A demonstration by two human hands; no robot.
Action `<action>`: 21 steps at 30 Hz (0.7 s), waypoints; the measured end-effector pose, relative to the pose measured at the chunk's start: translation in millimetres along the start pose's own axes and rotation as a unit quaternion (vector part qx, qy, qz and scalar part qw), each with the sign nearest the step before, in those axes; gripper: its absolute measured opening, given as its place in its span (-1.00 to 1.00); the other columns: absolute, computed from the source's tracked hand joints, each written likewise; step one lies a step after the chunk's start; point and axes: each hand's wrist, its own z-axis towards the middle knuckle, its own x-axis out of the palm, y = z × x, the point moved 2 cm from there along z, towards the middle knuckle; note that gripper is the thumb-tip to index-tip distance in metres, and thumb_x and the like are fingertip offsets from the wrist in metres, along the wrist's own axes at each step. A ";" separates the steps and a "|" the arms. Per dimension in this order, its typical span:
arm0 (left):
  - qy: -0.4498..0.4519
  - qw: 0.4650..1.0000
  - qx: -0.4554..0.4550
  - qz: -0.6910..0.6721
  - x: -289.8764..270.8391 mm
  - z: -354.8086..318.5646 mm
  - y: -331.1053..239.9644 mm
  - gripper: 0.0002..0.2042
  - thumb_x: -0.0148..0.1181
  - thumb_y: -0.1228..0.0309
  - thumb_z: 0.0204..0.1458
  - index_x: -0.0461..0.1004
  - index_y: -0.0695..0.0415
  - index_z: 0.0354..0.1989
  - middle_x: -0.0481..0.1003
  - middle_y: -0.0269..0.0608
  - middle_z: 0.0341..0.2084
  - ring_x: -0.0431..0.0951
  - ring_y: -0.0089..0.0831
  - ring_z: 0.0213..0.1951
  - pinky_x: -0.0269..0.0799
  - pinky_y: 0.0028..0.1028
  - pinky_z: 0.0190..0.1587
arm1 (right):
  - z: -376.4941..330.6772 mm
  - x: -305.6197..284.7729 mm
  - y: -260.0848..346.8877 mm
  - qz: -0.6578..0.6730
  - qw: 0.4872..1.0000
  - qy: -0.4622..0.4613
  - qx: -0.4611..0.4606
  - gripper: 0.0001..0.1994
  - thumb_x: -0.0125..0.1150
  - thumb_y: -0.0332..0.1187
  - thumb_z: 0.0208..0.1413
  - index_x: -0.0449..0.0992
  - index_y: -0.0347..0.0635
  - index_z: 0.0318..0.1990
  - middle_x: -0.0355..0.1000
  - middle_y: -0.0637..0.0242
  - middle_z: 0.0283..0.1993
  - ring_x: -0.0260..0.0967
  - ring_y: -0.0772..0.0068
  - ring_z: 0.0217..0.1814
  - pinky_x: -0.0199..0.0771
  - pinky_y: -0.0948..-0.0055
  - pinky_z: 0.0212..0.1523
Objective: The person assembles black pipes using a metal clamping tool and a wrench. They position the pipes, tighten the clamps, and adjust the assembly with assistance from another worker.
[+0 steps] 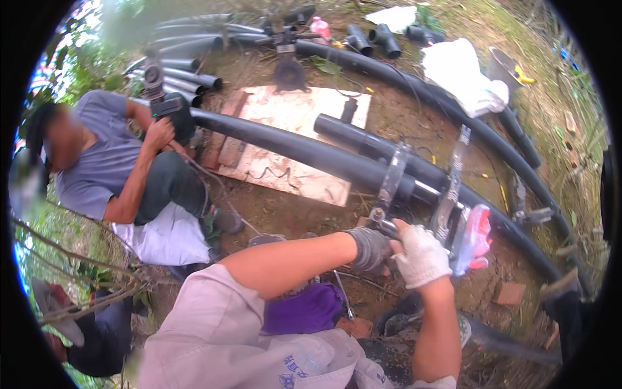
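Observation:
My left hand (371, 248), in a grey knit glove, is closed at the near end of a metal pipe clamp (391, 180). What its curled fingers hold is hidden. Beside it my right hand (421, 258), in a white glove with bare fingertips, is bent round a short metal rod (387, 227) at that clamp's end, thumb along it. The clamp lies across a long black pipe (291, 154), close to its end. A second metal clamp (451, 185) crosses a parallel black pipe (369, 144) to the right. A red-and-clear plastic bag (476, 240) sits just right of my right hand.
A co-worker (120, 146) crouches at left, holding a dark tool (165, 107) at the pipe's far end. A pale board (291, 172) lies under the pipes. A curved black pipe (479, 133), white sack (463, 74), bricks (510, 293) and purple cloth (304, 310) lie around.

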 end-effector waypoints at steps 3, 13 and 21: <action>0.014 0.998 -0.028 0.049 7.2 17.9 8.3 -0.55 0.31 0.09 0.02 0.56 -0.02 0.08 0.63 -0.05 -0.09 0.56 -0.03 0.10 0.31 0.00 0.20 | -9.8 -9.3 -11.6 0.012 0.999 -0.023 0.026 -0.55 0.28 -0.36 0.12 0.48 -0.11 0.20 0.55 0.01 -0.09 0.52 -0.08 -0.04 0.51 0.07 -0.04; 0.078 0.991 -0.100 0.053 -10.1 7.5 3.0 -0.56 0.28 0.03 0.12 0.62 0.11 0.01 0.64 -0.02 -0.09 0.57 -0.08 0.09 0.36 -0.07 0.16 | -9.8 -2.2 -16.2 0.067 0.996 -0.034 0.049 -0.58 0.32 -0.31 0.11 0.52 -0.11 0.15 0.50 0.01 -0.15 0.47 -0.12 -0.08 0.47 0.01 -0.06; 0.096 0.990 -0.103 0.016 -18.6 4.9 2.8 -0.52 0.27 0.07 0.14 0.54 0.15 0.11 0.59 0.01 0.00 0.54 -0.03 0.12 0.35 -0.18 0.22 | -10.6 -5.4 -23.8 0.028 0.996 -0.088 0.014 -0.80 0.28 -0.30 0.19 0.50 -0.25 -0.36 0.43 0.02 -0.40 0.44 -0.16 -0.29 0.38 0.02 -0.29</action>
